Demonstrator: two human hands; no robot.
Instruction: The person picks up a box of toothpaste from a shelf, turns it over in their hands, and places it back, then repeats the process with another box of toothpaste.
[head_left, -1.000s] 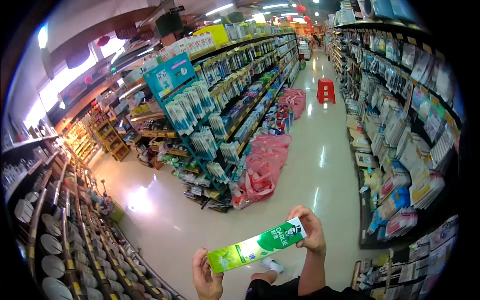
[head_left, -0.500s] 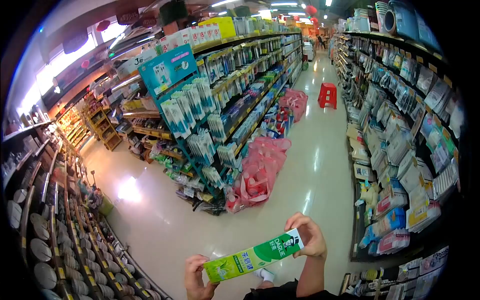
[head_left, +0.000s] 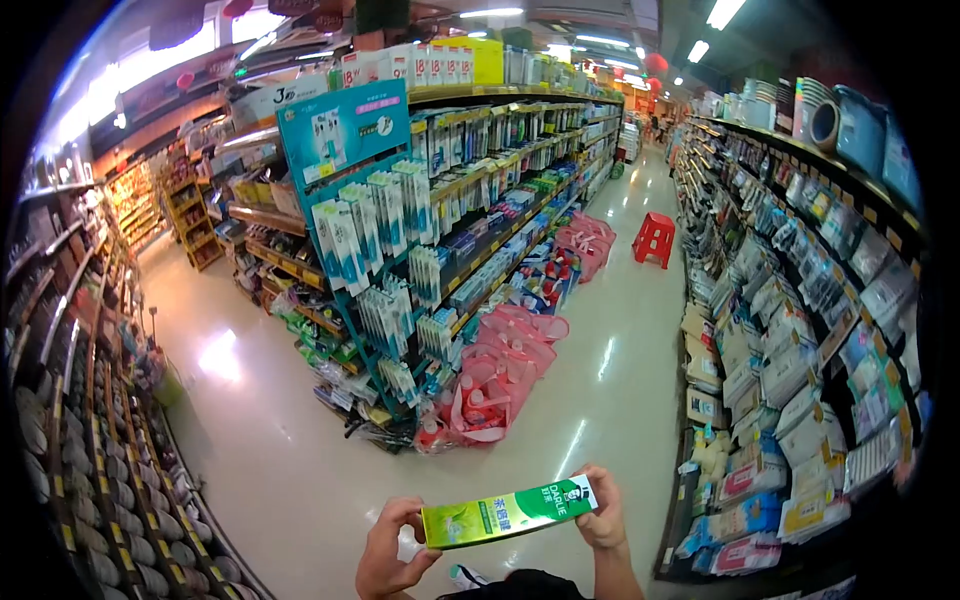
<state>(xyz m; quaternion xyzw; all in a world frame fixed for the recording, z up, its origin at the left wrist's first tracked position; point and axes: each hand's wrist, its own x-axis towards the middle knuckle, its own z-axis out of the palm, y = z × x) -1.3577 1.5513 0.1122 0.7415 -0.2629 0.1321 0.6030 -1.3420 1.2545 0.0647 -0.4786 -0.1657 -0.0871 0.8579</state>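
Note:
A green toothpaste box [head_left: 508,513] with DARLIE lettering is stretched between my two hands, low in the head view. My left hand [head_left: 393,548] grips its left end, thumb below and fingers above. At the white right end, my right hand [head_left: 606,515] pinches the box by its edge. The printed front faces up toward me, and the box lies nearly level with its right end a little higher. Below it a shoe [head_left: 466,577] shows on the floor.
Ahead stands a shelf rack [head_left: 345,230] hung with toothbrush packs. Pink bags [head_left: 500,375] lie on the floor along its base. A red stool [head_left: 654,240] stands in the aisle. Packaged goods [head_left: 790,380] line the right shelves; stacked dishes [head_left: 110,510] fill the left ones.
The box has tipped to a more level angle, its right end lower and its face foreshortened. Both hands keep hold of it. The camera view has shifted and tilted slightly.

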